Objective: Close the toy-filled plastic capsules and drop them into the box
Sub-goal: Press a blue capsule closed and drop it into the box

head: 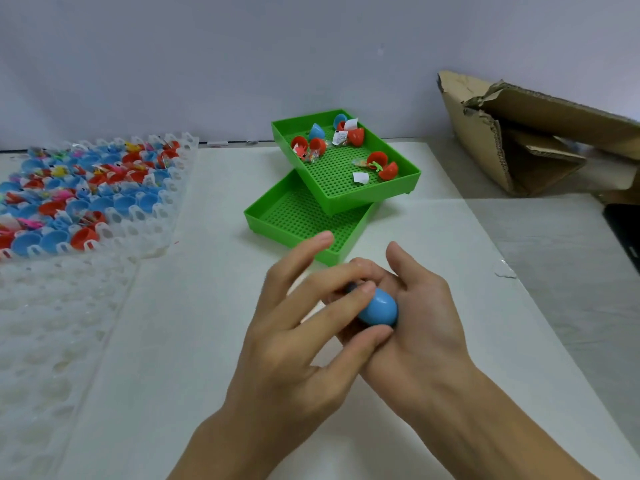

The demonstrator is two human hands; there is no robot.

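At nine o'clock the clear tray (pixel 104 202) is crowded with open capsules, so most work remains; the cardboard box (pixel 519 133) waits at two o'clock. Centrally, the left hand (pixel 298 341) and right hand (pixel 422 313) together pinch a blue capsule (pixel 379 308), apparently pressing it closed.

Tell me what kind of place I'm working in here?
Probably a small packing or assembly bench: a clear tray of open capsules, green trays with loose halves, a cardboard box beside them.

Capsule tray (pixel 104 202) far left, stacked trays (pixel 346 202) centre — cardboard box (pixel 519 140) right, both hands (pixel 346 323) in front.
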